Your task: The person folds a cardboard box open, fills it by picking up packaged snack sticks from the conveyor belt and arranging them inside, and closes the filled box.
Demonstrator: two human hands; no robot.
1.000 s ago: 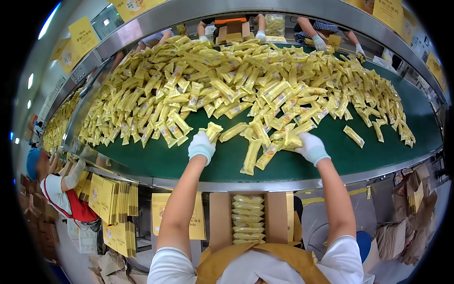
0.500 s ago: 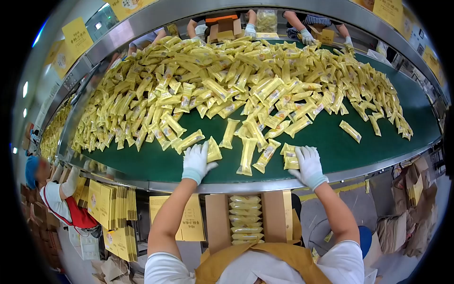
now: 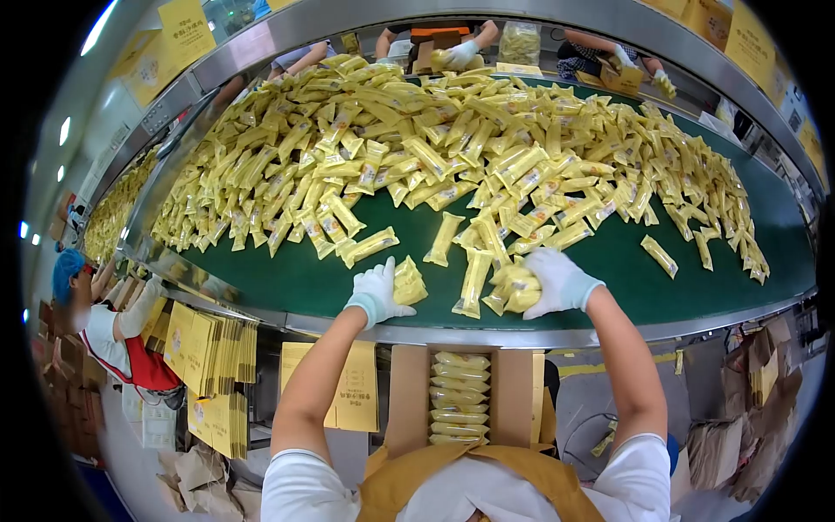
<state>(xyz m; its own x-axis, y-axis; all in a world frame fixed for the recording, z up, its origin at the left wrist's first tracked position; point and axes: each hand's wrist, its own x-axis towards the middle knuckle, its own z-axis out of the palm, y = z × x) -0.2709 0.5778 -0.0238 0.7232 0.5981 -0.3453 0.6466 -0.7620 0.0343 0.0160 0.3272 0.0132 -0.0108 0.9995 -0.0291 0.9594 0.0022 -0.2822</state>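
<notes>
A large heap of yellow wrapped packets [image 3: 391, 130] covers much of the green belt [image 3: 287, 283]. Near the belt's front edge, my gloved left hand [image 3: 376, 294] is closed on yellow packets [image 3: 409, 282]. To the right, my gloved right hand [image 3: 558, 282] grips a small bunch of packets [image 3: 515, 289]. Between my hands a single packet [image 3: 472, 283] lies on the belt, and another [image 3: 444, 238] rests just behind it. Below the edge, in front of my body, an open cardboard box [image 3: 409, 391] holds a column of stacked packets [image 3: 459, 396].
A metal rim [image 3: 609, 333] runs along the belt's front. Folded yellow cartons [image 3: 204, 348] stand at the left, beside a co-worker in a red apron [image 3: 143, 357]. Gloved hands of other people [image 3: 461, 55] show across the belt. Brown cardboard [image 3: 718, 435] lies at the lower right.
My right hand has moved inward and left, onto packets nearer the middle. My left hand stays near the front edge with packets. The whole view has shifted slightly.
</notes>
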